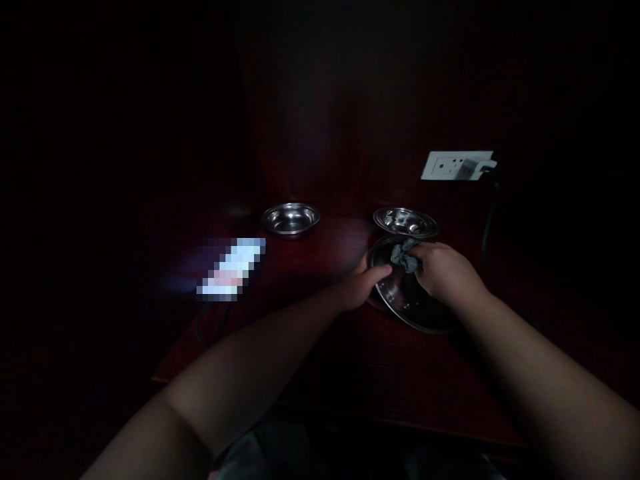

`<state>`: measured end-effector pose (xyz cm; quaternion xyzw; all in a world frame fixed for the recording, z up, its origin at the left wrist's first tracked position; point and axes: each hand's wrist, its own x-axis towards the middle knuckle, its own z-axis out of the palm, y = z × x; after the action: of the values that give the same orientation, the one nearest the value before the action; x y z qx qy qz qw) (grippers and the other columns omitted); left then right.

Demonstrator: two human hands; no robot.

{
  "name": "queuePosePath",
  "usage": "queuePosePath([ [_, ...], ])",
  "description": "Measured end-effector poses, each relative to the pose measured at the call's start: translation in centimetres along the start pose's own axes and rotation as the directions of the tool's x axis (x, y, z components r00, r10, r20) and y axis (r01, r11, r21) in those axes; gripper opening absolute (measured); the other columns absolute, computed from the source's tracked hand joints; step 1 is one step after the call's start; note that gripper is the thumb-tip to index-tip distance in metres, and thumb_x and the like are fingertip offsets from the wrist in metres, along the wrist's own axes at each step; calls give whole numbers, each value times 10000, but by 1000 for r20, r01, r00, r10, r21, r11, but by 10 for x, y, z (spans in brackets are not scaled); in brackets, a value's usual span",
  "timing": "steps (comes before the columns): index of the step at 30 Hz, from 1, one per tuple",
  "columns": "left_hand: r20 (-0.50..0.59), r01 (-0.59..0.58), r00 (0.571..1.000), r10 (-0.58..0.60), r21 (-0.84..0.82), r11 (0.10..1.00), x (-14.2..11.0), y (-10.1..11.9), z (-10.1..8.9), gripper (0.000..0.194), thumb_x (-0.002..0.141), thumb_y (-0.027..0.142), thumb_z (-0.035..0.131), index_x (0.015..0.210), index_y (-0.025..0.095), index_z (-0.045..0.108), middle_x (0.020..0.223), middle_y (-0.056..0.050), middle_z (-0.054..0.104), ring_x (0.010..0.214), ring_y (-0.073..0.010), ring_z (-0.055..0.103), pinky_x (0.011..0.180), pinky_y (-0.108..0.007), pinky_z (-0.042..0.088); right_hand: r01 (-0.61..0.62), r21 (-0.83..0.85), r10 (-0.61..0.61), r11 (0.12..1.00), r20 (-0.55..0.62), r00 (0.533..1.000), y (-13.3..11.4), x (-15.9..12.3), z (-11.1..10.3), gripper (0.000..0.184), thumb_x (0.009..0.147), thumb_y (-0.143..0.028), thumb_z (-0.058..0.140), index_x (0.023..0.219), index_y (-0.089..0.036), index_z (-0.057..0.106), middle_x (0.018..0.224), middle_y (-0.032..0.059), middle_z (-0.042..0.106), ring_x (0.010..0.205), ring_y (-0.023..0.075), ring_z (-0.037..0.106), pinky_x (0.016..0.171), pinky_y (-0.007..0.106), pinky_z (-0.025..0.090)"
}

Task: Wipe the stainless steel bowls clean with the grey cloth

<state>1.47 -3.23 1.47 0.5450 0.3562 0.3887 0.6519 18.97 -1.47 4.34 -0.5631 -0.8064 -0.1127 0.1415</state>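
Observation:
A shiny metal bowl (407, 307) is tilted above the dark red table, its inside partly turned toward me. My left hand (363, 283) grips its left rim, thumb over the edge and the other fingers hidden behind. A crumpled grey cloth (406, 256) is pinched in my right hand (443, 270) and lies against the bowl's inner side near the far rim. Just beyond, a second metal bowl (407, 222), seemingly stacked with others, sits on the table. Another metal bowl (291, 220) stands upright farther left.
A lit, blurred-out screen (233, 270) lies at the left of the table (320, 373), with a thin cable below it. On the back wall is a white socket plate (450, 165) with a plug (485, 167) and a hanging cord (489, 220). The surroundings are very dark.

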Motion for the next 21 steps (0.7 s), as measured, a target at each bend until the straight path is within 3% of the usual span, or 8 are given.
queuePosePath([
  [4, -84, -84, 993, 79, -64, 994, 5, -3, 0, 559, 730, 281, 495, 1269, 242, 351, 1023, -71, 576, 776, -174, 576, 675, -327, 490, -92, -3, 92, 996, 88, 992, 5, -1, 1, 263, 731, -257, 492, 937, -212, 648, 927, 80, 674, 783, 232, 617, 644, 305, 416],
  [8, -132, -213, 970, 205, -48, 976, 11, -7, -3, 491, 713, 211, 475, 1201, 191, 418, 1001, -56, 569, 856, -173, 553, 757, -314, 463, -65, 36, 60, 997, 136, 989, 2, -3, -3, 242, 720, -264, 486, 900, -210, 638, 915, 74, 671, 778, 229, 620, 648, 301, 412],
  [13, -181, -321, 930, 320, 27, 947, 14, -10, -8, 483, 714, 190, 474, 1196, 176, 442, 1067, -53, 564, 998, -188, 515, 870, -308, 411, 26, 167, -62, 986, 213, 975, -5, -6, -9, 176, 686, -214, 495, 824, -193, 603, 887, 60, 657, 755, 190, 602, 683, 281, 411],
  [17, -191, -333, 921, 340, 69, 940, 15, -10, -9, 504, 717, 194, 473, 1220, 173, 443, 1099, -55, 576, 1030, -199, 511, 922, -327, 381, 109, 359, -241, 927, 347, 906, -9, -10, -10, 118, 689, -175, 484, 748, -189, 585, 756, 28, 642, 682, 151, 576, 650, 247, 410],
  [21, -162, -352, 920, 357, 63, 934, 15, -9, -8, 556, 715, 190, 473, 1266, 181, 407, 1159, -61, 568, 1084, -209, 499, 964, -340, 359, 125, 507, -347, 853, 371, 861, -14, -14, -9, 120, 690, -153, 475, 739, -179, 582, 734, 18, 635, 672, 141, 568, 634, 240, 417],
])
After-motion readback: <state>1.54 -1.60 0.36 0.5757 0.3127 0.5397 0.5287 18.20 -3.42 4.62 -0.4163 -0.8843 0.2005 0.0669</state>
